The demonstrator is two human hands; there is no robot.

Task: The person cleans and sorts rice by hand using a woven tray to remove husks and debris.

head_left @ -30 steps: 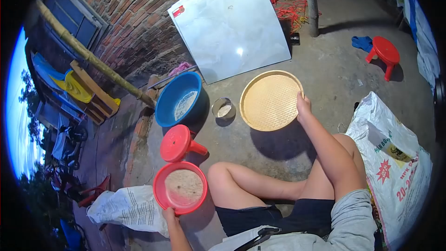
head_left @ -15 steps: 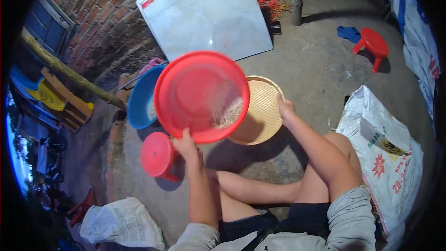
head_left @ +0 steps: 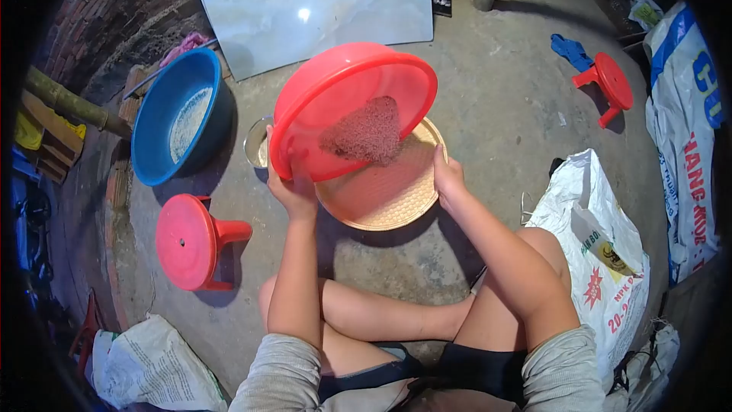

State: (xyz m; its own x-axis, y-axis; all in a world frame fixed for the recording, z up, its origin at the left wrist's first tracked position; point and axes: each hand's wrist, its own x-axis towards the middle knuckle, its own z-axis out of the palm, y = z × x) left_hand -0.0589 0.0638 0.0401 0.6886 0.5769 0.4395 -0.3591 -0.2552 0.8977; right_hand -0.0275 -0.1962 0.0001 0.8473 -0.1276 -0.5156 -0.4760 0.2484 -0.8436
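My left hand [head_left: 292, 188] grips the near left rim of a red plastic basin [head_left: 316, 95], which is tilted to the right. Brownish grains [head_left: 367, 131] lie inside the basin toward its lower right side. Under and right of it is a round woven tray [head_left: 389, 210], partly covered by the basin. My right hand [head_left: 450, 181] holds the tray's right rim, with the thumb on top. Whether grains are falling onto the tray is too blurred to tell.
A blue basin [head_left: 142, 141] with pale grain stands at the left, near a glass bowl [head_left: 252, 141]. Red stools [head_left: 185, 242] [head_left: 612, 80] stand left and upper right. White sacks [head_left: 152, 366] [head_left: 595, 221] flank my legs. A glossy panel [head_left: 320, 4] lies ahead.
The red basin has tipped more steeply to the right, and its grains have slid into a heap. The camera view has shifted, showing the glass bowl beside the basin.
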